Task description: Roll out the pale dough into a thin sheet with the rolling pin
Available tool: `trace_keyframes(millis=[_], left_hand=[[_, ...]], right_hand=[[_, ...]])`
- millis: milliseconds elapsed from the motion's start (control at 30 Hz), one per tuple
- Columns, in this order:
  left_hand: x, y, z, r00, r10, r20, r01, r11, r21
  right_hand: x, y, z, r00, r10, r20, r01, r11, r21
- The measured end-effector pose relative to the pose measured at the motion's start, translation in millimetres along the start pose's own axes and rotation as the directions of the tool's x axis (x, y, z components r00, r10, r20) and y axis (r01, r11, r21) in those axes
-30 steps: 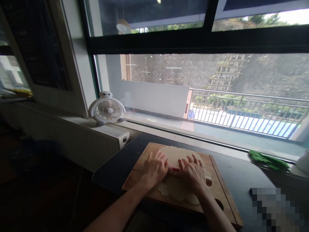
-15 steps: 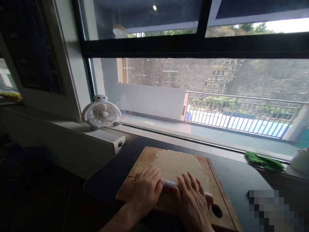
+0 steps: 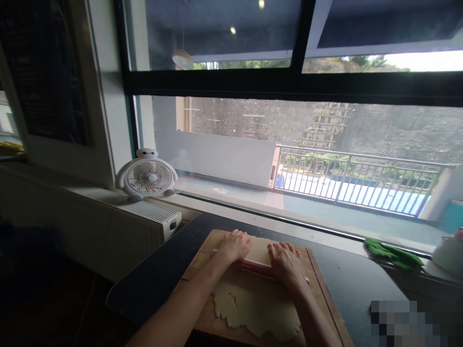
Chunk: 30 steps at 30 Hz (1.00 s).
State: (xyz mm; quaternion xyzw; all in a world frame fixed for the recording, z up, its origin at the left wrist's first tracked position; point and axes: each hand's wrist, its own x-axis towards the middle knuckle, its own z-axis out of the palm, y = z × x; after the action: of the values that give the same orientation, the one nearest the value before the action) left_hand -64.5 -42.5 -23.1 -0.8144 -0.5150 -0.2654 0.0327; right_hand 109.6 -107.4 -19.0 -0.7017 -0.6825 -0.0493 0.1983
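A sheet of pale dough (image 3: 258,306) with ragged edges is spread flat on a wooden cutting board (image 3: 321,294). Across it lies a rolling pin (image 3: 257,268), reddish in its middle stretch. My left hand (image 3: 237,246) rests over the pin's left part, fingers forward and bent down. On the right part, my right hand (image 3: 285,260) presses from above in the same way. Both palms hide much of the pin; a pale end shows just past my right hand. Dough shows on the near side of the pin and between my hands beyond it.
The board sits on a dark table (image 3: 152,274) below a window. A white fan (image 3: 148,176) stands at the left by a radiator (image 3: 152,214). On the sill at right lie a green cloth (image 3: 392,254) and a white container (image 3: 448,255).
Both hands have moved forward with the rolling pin, from the near part of the board to the far part of the dough. The near part of the dough is now uncovered.
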Motion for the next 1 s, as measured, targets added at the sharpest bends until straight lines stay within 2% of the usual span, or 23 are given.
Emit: trace_keyframes(millis=[67,167,267,333,433,633,733,800,867,1000], left_hand=[[-20,5,-3,1.000,0.011,-0.024,-0.010,0.999,0.039],[-69,15,-15,0.997,0.047,-0.064,-0.042,0.996,0.081],[-115,22,-31,0.994,0.099,-0.053,-0.094,0.991,0.092],[-127,23,-39,0.991,0.135,-0.022,-0.132,0.987,0.086],[-112,22,-39,0.991,0.134,0.008,-0.134,0.987,0.086],[-23,12,-17,0.986,0.024,0.162,-0.036,0.997,0.070],[-5,10,-13,0.988,0.017,0.151,-0.028,0.997,0.070],[-16,12,-16,0.991,0.036,0.128,-0.045,0.996,0.071],[-43,16,-25,0.990,0.088,0.109,-0.095,0.994,0.058],[-114,20,-54,0.965,0.236,0.115,-0.239,0.971,0.010]], right_hand=[[-18,-4,0,1.000,-0.001,-0.021,0.001,1.000,-0.004],[-63,-11,-1,0.994,-0.039,-0.100,0.034,0.998,-0.050],[-105,-13,1,0.984,-0.116,-0.135,0.104,0.990,-0.094],[-117,-12,1,0.981,-0.152,-0.122,0.141,0.986,-0.094],[-103,-10,-3,0.986,-0.142,-0.084,0.134,0.986,-0.096],[-19,-1,-10,0.995,-0.063,0.073,0.066,0.997,-0.028],[0,3,-8,0.994,-0.052,0.101,0.054,0.998,-0.018],[-9,3,-6,0.993,-0.059,0.100,0.060,0.998,-0.009],[-36,2,-4,0.992,-0.097,0.084,0.098,0.995,-0.008],[-109,8,-4,0.954,-0.298,-0.011,0.298,0.954,-0.021]])
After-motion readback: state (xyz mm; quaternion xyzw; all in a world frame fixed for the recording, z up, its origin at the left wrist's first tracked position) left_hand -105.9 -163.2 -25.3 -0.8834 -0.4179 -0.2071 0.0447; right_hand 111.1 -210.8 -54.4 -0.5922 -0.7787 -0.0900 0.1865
